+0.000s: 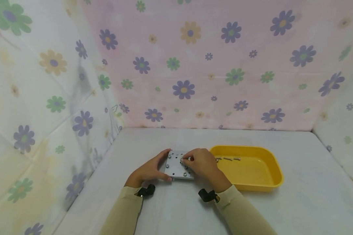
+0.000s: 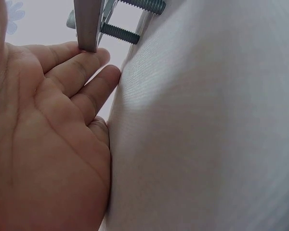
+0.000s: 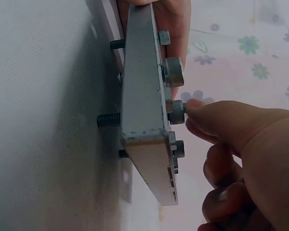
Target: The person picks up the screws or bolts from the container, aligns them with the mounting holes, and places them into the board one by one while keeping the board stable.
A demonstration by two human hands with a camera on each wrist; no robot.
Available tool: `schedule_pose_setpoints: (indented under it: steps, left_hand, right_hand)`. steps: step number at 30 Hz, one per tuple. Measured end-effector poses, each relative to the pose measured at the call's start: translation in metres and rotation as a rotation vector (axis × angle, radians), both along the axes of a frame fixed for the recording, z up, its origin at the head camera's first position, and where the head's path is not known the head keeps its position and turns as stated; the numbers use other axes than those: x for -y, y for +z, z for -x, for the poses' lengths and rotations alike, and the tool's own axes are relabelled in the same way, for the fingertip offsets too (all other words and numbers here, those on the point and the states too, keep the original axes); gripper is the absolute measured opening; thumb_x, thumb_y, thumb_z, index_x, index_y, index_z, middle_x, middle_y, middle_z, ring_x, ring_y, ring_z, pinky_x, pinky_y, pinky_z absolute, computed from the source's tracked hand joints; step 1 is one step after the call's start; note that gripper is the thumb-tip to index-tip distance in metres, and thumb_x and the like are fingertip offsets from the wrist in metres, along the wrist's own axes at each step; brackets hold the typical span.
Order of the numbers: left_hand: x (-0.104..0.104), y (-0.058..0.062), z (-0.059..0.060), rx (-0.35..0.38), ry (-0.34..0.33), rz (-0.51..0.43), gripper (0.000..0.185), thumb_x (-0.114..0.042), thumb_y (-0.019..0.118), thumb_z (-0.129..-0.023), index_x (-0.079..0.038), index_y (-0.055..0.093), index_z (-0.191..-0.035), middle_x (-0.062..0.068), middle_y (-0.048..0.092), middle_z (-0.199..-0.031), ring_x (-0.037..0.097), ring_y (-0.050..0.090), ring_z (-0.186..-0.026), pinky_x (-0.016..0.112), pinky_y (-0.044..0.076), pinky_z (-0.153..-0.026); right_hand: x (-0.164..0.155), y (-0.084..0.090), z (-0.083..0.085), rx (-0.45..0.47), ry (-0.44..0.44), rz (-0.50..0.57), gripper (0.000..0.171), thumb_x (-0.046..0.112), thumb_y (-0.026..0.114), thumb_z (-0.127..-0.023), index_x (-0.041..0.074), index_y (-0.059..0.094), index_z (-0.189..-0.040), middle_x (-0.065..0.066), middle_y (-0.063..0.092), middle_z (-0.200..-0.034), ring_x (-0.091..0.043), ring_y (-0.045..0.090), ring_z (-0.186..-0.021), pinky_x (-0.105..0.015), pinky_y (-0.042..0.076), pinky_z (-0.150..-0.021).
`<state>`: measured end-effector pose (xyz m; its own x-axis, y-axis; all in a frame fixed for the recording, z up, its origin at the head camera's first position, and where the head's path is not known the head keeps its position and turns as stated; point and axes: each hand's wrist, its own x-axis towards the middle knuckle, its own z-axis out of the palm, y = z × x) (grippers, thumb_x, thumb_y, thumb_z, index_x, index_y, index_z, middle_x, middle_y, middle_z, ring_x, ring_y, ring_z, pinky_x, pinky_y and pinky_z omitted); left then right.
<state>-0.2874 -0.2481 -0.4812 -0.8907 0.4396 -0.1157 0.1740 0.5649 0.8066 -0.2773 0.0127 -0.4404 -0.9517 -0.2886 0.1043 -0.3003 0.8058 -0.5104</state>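
Note:
A grey metal plate point(image 1: 177, 167) with holes and several screws stands on the table, raised on the screw shafts point(image 3: 108, 120) that stick out below it. My left hand point(image 1: 164, 165) holds the plate's left edge between thumb and fingers; in the left wrist view the fingertips point(image 2: 98, 57) touch the plate's edge point(image 2: 89, 24). My right hand point(image 1: 186, 160) pinches the head of one screw point(image 3: 176, 111) on the plate's top face point(image 3: 142, 106), with a fingertip point(image 3: 195, 107) right against it.
A yellow tray point(image 1: 261, 182) sits just right of the plate, with a few loose screws point(image 1: 227, 159) at its far side. Flowered cloth walls point(image 1: 194, 65) close in the white table point(image 1: 297, 202) at the back and both sides.

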Motion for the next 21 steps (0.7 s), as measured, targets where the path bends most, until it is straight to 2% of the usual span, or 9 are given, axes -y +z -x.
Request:
schedule_pose_setpoints:
  steps: [7,11,14,21]
  left_hand:
    - [-0.0006,-0.0002,-0.0015,-0.016,0.003,0.011,0.128,-0.041,0.097,-0.065,-0.026,0.02,-0.166,-0.005,0.025,-0.171,0.023,0.015,-0.161,0.057,0.011,-0.128]
    - [0.0001,-0.0005,-0.0003,-0.021,-0.001,0.011,0.128,-0.039,0.097,-0.066,-0.025,0.019,-0.166,-0.006,0.024,-0.171,0.022,0.015,-0.161,0.056,0.011,-0.129]
    - [0.0002,0.0002,-0.0001,-0.028,-0.006,0.003,0.127,-0.038,0.097,-0.066,-0.025,0.02,-0.166,-0.005,0.024,-0.172,0.022,0.015,-0.161,0.056,0.011,-0.129]
    - [-0.001,0.0001,-0.0003,-0.022,-0.004,0.009,0.128,-0.039,0.098,-0.066,-0.025,0.02,-0.166,-0.005,0.024,-0.172,0.022,0.015,-0.161,0.056,0.012,-0.128]
  right_hand:
    - [0.0024,-0.0037,0.0009,-0.027,0.019,-0.06,0.018,0.046,0.076,-0.092,0.036,0.083,-0.106,0.014,0.06,-0.069,-0.009,0.053,-0.065,-0.025,0.04,-0.056]
    - [0.0026,-0.0038,0.0012,-0.033,0.016,-0.062,0.016,0.045,0.077,-0.092,0.035,0.083,-0.103,0.015,0.07,-0.08,-0.008,0.056,-0.071,-0.025,0.042,-0.058]
    - [0.0029,-0.0025,0.001,-0.021,0.012,-0.058,0.014,0.044,0.077,-0.092,0.035,0.084,-0.101,0.015,0.07,-0.083,-0.008,0.057,-0.074,-0.025,0.044,-0.059]
    - [0.0023,-0.0017,0.0005,0.001,0.02,-0.058,0.013,0.041,0.077,-0.093,0.034,0.084,-0.101,0.016,0.062,-0.072,-0.01,0.055,-0.071,-0.026,0.042,-0.059]
